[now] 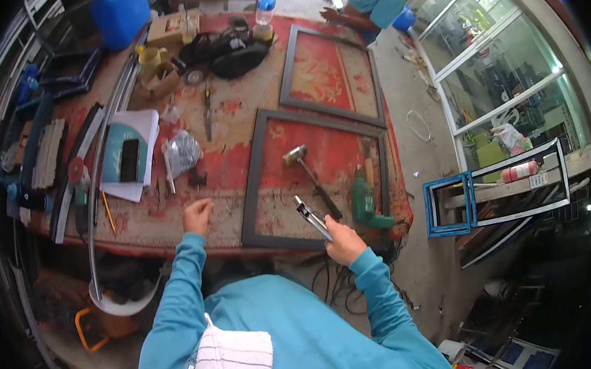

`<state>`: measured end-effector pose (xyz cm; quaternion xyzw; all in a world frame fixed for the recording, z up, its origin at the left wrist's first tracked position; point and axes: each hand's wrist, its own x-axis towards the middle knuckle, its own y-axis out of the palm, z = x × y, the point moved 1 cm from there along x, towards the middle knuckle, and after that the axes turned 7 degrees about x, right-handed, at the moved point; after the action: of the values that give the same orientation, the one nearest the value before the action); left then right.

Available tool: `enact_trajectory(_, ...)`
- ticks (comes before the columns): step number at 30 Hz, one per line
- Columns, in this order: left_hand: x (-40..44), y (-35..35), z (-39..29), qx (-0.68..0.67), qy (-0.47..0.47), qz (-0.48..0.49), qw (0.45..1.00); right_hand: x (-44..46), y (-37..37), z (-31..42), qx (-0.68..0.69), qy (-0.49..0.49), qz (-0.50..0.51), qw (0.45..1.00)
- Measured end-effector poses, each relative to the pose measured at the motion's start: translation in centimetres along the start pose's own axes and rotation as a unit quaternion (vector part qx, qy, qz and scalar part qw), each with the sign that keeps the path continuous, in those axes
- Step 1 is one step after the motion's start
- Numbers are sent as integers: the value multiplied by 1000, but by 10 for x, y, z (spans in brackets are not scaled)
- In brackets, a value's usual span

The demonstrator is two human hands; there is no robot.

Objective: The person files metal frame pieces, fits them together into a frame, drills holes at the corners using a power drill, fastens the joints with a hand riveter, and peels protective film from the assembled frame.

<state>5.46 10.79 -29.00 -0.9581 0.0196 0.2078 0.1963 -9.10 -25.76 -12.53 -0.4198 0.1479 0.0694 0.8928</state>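
- The right hand (344, 241) grips a pliers-like metal hand tool (310, 219) around its handles, probably so the working end stays free; it shows over the near rail of the near dark frame (254, 180).
- The right forearm reaches forward, the tool's tip pointing away from the body and slightly left.
- The left hand (198, 216) is left of the near dark frame, over the edge of the tabletop (238, 144); its fingers curl closed, with no held thing showing. That forearm also extends forward, perhaps for balance or support.
- The near dark frame lies flat, likely so the tabletop carries its rails.
- Within its opening lies a mallet (315, 182); a green power drill (363, 200) lies at its right side, both presumably kept within reach.
- Left of it sits a clear plastic bag (184, 153); farther left, a phone (129, 160) rests on a teal folder (111, 148).
- Just beyond it lies a second dark frame (335, 113); past that stands another person (375, 4).
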Motion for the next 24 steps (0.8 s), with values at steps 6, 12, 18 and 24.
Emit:
enact_trajectory(6,-1,25,12,-267,-101,122,950,-1,-9,34,43,40,-48,997)
enact_trajectory(12,-53,49,-68,-327,-51,149,932,-2,9,57,253,-28,21,967)
enact_trajectory(18,-57,76,-82,-427,-73,117,894,-1,29,77,257,-77,58,961)
enact_trajectory(24,-71,82,-98,-519,-48,111,846,-6,34,78,273,-60,71,958)
